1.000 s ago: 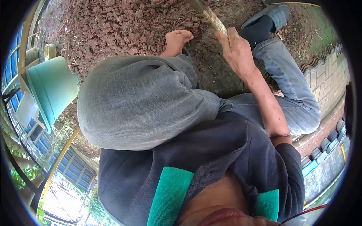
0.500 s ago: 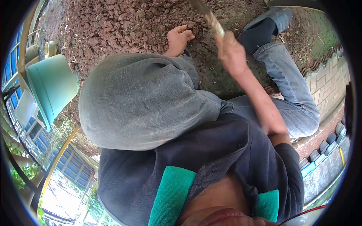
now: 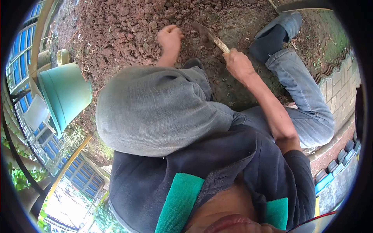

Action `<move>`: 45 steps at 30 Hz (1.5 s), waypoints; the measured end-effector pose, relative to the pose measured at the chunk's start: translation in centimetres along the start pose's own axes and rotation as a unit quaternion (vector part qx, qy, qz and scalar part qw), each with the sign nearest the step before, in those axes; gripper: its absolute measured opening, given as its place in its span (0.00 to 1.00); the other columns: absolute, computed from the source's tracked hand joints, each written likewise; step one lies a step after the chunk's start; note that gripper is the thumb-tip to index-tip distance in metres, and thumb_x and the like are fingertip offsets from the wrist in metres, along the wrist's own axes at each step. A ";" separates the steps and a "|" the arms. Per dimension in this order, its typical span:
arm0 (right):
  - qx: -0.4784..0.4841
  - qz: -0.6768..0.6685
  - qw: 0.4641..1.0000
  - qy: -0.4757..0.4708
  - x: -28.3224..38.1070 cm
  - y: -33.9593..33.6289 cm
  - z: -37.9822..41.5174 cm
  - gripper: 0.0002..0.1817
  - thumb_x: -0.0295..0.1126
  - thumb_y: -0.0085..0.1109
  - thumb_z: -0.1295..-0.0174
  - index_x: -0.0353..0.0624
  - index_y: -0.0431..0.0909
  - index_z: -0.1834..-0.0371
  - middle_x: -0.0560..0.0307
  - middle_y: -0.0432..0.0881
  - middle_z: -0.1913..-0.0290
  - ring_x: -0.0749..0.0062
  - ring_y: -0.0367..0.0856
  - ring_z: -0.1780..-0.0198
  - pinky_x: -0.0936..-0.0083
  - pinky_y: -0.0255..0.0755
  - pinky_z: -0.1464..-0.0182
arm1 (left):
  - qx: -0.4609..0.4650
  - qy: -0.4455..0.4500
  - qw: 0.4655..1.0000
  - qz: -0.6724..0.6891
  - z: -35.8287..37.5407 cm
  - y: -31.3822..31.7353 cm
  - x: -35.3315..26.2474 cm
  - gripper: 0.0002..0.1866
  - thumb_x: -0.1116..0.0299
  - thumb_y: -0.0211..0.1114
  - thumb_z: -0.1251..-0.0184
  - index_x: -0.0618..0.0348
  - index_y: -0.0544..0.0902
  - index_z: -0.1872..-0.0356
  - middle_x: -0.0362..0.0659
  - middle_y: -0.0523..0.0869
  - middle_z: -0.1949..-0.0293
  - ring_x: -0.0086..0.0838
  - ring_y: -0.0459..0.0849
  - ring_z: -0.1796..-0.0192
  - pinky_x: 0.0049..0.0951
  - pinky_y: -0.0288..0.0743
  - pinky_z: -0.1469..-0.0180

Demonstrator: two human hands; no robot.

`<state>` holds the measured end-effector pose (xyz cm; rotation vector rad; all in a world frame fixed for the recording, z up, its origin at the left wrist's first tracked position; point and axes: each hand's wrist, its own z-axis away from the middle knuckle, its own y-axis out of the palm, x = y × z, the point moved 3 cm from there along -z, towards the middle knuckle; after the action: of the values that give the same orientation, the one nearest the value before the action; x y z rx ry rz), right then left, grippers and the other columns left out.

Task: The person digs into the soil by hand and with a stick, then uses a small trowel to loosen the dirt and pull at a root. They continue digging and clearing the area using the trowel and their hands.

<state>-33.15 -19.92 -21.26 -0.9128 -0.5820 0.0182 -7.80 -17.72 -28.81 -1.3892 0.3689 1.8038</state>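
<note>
My right hand (image 3: 239, 64) is closed around the light wooden handle of a tool with a dark, soil-coloured blade (image 3: 204, 31). The blade points up and left, low over the soil (image 3: 128, 35). My left hand (image 3: 169, 38) is held over the crumbly soil, left of the blade and apart from it. Its fingers are curled in, slightly blurred, and hide whatever may be inside them. The left forearm is partly behind my raised knee (image 3: 155, 108).
A pale green bucket (image 3: 70, 95) lies tilted at the left. My shod foot (image 3: 281, 31) rests on the ground at the upper right, near a dark curved edge (image 3: 307, 4). Paving bricks (image 3: 340, 87) border the soil at the right.
My left hand has moved left and its fingers have drawn in. My right hand has lowered slightly, and the tool's blade has come down towards the soil. The view has shifted a little.
</note>
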 end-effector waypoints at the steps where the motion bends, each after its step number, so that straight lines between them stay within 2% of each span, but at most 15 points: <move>1: 0.015 -0.003 1.000 0.006 0.4 -0.9 -0.2 0.14 0.35 0.46 0.33 0.31 0.71 0.61 0.31 0.80 0.69 0.38 0.80 0.65 0.52 0.74 0.62 | -0.077 0.099 0.986 -0.110 -2.0 -1.3 -0.9 0.14 0.76 0.65 0.47 0.72 0.82 0.59 0.50 0.85 0.73 0.32 0.84 0.71 0.27 0.80 0.68; 2: 0.012 -0.022 1.000 -0.001 1.3 -2.3 0.3 0.14 0.36 0.46 0.33 0.32 0.70 0.61 0.32 0.80 0.69 0.38 0.80 0.65 0.51 0.74 0.62 | -0.152 0.192 0.944 -0.220 -4.0 -2.9 -1.5 0.12 0.72 0.66 0.50 0.67 0.86 0.64 0.48 0.85 0.78 0.31 0.83 0.75 0.27 0.78 0.69; 5: -0.150 -0.062 0.987 -0.015 3.0 -4.2 0.6 0.15 0.37 0.46 0.32 0.33 0.70 0.63 0.31 0.80 0.68 0.37 0.80 0.65 0.49 0.73 0.61 | -0.136 0.136 0.903 -0.384 -7.1 -4.9 -5.5 0.34 0.58 0.72 0.50 0.62 0.75 0.40 0.61 0.70 0.44 0.45 0.77 0.47 0.39 0.73 0.45; 6: -0.200 -0.068 0.977 -0.015 2.4 -3.3 -0.2 0.16 0.39 0.48 0.33 0.33 0.70 0.64 0.30 0.80 0.68 0.38 0.80 0.65 0.50 0.74 0.62 | -0.116 0.141 0.898 -0.402 -8.4 -4.9 -5.6 0.36 0.57 0.72 0.49 0.60 0.73 0.38 0.60 0.66 0.44 0.47 0.74 0.46 0.40 0.71 0.44; 9: -0.045 -0.027 0.998 0.020 -2.1 2.7 -2.9 0.17 0.40 0.50 0.34 0.32 0.70 0.63 0.30 0.79 0.70 0.38 0.81 0.65 0.50 0.74 0.63 | -0.066 0.144 0.876 -0.455 -12.2 -5.0 -5.9 0.40 0.55 0.73 0.50 0.56 0.68 0.34 0.58 0.58 0.43 0.52 0.66 0.42 0.42 0.68 0.41; 13: 0.047 -0.081 0.996 0.009 0.4 -0.6 -0.6 0.20 0.42 0.50 0.34 0.30 0.74 0.69 0.27 0.79 0.70 0.36 0.80 0.62 0.50 0.72 0.58 | 0.009 0.183 0.857 -0.482 -15.4 -4.4 -5.1 0.47 0.44 0.75 0.55 0.40 0.65 0.31 0.61 0.55 0.37 0.55 0.65 0.38 0.42 0.66 0.36; 16: -0.010 -0.132 0.989 0.057 -0.8 0.5 1.3 0.21 0.41 0.51 0.34 0.27 0.74 0.69 0.27 0.78 0.68 0.33 0.78 0.62 0.50 0.71 0.57 | 0.086 0.229 0.797 -0.552 -13.7 -2.8 -6.2 0.43 0.45 0.75 0.54 0.31 0.67 0.33 0.58 0.60 0.41 0.56 0.69 0.41 0.48 0.72 0.41; 23: -0.161 -0.246 0.942 0.162 -2.2 0.4 -2.3 0.21 0.40 0.49 0.34 0.27 0.76 0.68 0.29 0.79 0.67 0.34 0.79 0.62 0.51 0.72 0.57 | 0.061 0.300 0.756 -0.578 -12.7 -0.4 -6.1 0.29 0.65 0.68 0.48 0.46 0.75 0.40 0.53 0.67 0.47 0.49 0.79 0.51 0.50 0.65 0.42; 28: -0.085 -0.193 0.974 0.080 1.1 3.1 -4.8 0.18 0.39 0.49 0.35 0.31 0.79 0.67 0.30 0.80 0.64 0.39 0.81 0.59 0.53 0.74 0.57 | -0.024 0.278 0.841 -0.463 -9.4 -1.9 -7.7 0.23 0.74 0.67 0.48 0.55 0.80 0.47 0.50 0.72 0.50 0.39 0.81 0.58 0.35 0.76 0.50; 31: 0.014 -0.172 0.985 0.023 3.8 3.1 -2.3 0.19 0.39 0.49 0.34 0.30 0.78 0.66 0.30 0.80 0.65 0.40 0.81 0.61 0.52 0.74 0.58 | -0.067 0.119 0.978 -0.158 -10.5 -5.0 -5.5 0.22 0.75 0.70 0.50 0.65 0.81 0.50 0.46 0.81 0.61 0.28 0.81 0.67 0.26 0.78 0.58; 34: -0.032 -0.213 0.976 0.041 3.8 3.2 0.2 0.20 0.39 0.48 0.33 0.29 0.77 0.67 0.31 0.80 0.68 0.38 0.80 0.63 0.51 0.73 0.59 | -0.081 0.138 0.982 0.098 -9.4 -6.1 -4.5 0.20 0.74 0.72 0.53 0.71 0.82 0.56 0.43 0.83 0.74 0.23 0.79 0.74 0.22 0.75 0.66; 36: -0.123 -0.233 0.958 0.113 1.8 4.5 0.4 0.22 0.42 0.47 0.32 0.30 0.75 0.70 0.35 0.79 0.75 0.43 0.81 0.71 0.53 0.74 0.67 | -0.017 0.161 0.986 0.052 -7.8 -5.3 -4.9 0.18 0.74 0.72 0.52 0.70 0.83 0.58 0.43 0.83 0.73 0.20 0.78 0.74 0.22 0.75 0.66; 41: 0.071 -0.517 0.804 0.284 -1.9 1.8 -0.3 0.22 0.45 0.51 0.33 0.35 0.72 0.75 0.56 0.72 0.83 0.71 0.70 0.88 0.70 0.63 0.87 | 0.053 0.260 0.940 -0.212 -0.8 0.9 -6.5 0.15 0.71 0.70 0.49 0.64 0.84 0.59 0.43 0.74 0.59 0.22 0.80 0.66 0.25 0.75 0.62; 43: 0.054 -0.503 0.812 0.292 -3.3 -1.1 1.0 0.18 0.45 0.52 0.32 0.40 0.71 0.70 0.65 0.67 0.83 0.82 0.60 0.89 0.80 0.57 0.89 | 0.169 0.292 0.904 -0.262 1.0 2.6 -5.8 0.14 0.69 0.70 0.48 0.62 0.83 0.59 0.43 0.69 0.59 0.26 0.80 0.64 0.26 0.75 0.61; 45: 0.003 -0.397 0.892 0.218 -3.7 -3.6 2.5 0.19 0.43 0.54 0.35 0.37 0.71 0.74 0.60 0.70 0.83 0.77 0.69 0.86 0.74 0.61 0.86 | 0.222 0.273 0.898 -0.263 3.2 4.1 -3.1 0.18 0.69 0.70 0.48 0.61 0.83 0.54 0.44 0.70 0.59 0.29 0.81 0.64 0.28 0.76 0.60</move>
<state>-38.31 -21.24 -19.13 -0.5873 -0.4935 -0.9047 -12.75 -19.52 -25.83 -1.4585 0.5842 0.8065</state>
